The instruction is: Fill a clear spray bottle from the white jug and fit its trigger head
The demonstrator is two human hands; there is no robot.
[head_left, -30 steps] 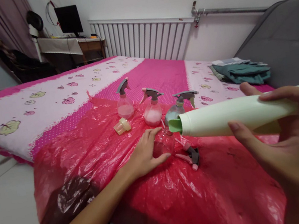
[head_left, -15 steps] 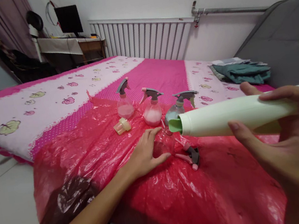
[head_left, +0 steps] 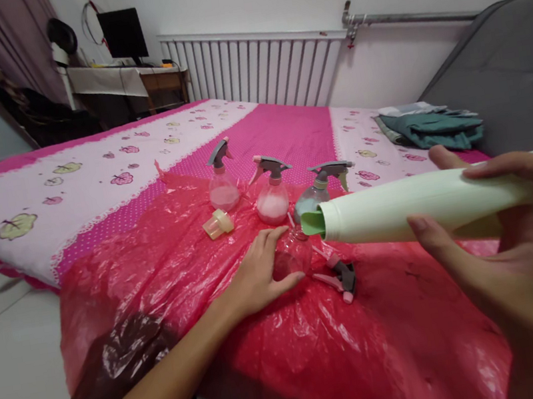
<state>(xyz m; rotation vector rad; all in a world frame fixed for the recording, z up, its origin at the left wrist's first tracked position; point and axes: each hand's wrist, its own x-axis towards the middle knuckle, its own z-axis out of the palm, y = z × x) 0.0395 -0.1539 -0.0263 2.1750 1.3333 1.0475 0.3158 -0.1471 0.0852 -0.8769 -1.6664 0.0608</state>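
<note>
Gripping pale green bottle [head_left: 399, 207] in right hand [head_left: 522, 253], tipped nearly level, green spout [head_left: 312, 223] pointing left by neck [head_left: 299, 235] of clear bottle [head_left: 291, 260]. Can't see base: cut off at right edge. Holding clear bottle with left hand [head_left: 253, 279], fingers curled around left side, on red plastic sheet [head_left: 131, 275]. Can't read fill level, too see-through against red. Can't judge contact between spout and neck, or any flow. Can see 1 loose spray head [head_left: 345, 276] lying just right of clear bottle, 1 yellowish cap [head_left: 218, 224] to far left, 3 spray bottles [head_left: 273, 204] standing on far side, right one [head_left: 308, 202] partly hidden behind pale green bottle. Can't make out dark patch [head_left: 126, 353] showing through sheet, near left.
</note>
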